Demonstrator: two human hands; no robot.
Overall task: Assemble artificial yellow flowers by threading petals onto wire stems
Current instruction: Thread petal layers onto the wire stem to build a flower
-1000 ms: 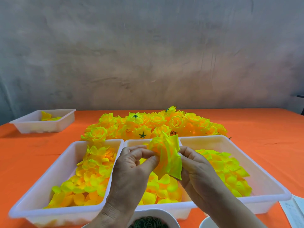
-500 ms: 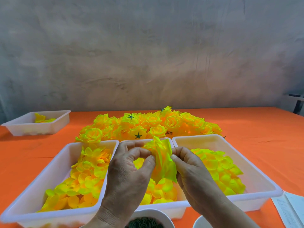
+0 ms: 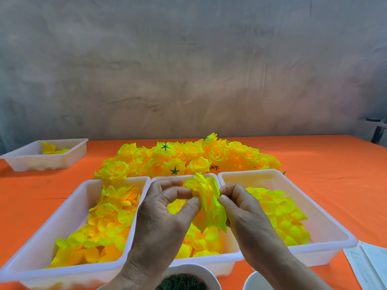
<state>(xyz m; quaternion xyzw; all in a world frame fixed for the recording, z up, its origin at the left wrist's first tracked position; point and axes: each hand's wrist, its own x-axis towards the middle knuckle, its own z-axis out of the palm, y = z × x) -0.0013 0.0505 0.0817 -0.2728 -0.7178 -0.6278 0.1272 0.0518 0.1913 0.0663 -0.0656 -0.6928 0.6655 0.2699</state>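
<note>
fingers (image 3: 180, 192) of both hands (image 3: 159, 225) (image 3: 247, 216) pinch seemingly layered petals (image 3: 209, 205)

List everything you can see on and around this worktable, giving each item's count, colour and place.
Tablecloth: one, orange, covering the table.
Wall: one, grey, behind the table.
Front trays: three, white, side by side nearest the person.
Loose petals: many, yellow, in all three front trays.
Small tray: one, white, far left, a few yellow petals inside.
Finished flowers: many, yellow, heaped behind the front trays.
Bowl: one, white, bottom edge, holding dark green pieces.
Round container: one, white, right of the bowl, contents hidden.
Papers: at least two, white, bottom right corner.
Petal cluster: one, yellow-green, pinched above the middle tray.
Left hand: one, pinching the cluster's left side.
Right hand: one, pinching its right side.
</note>
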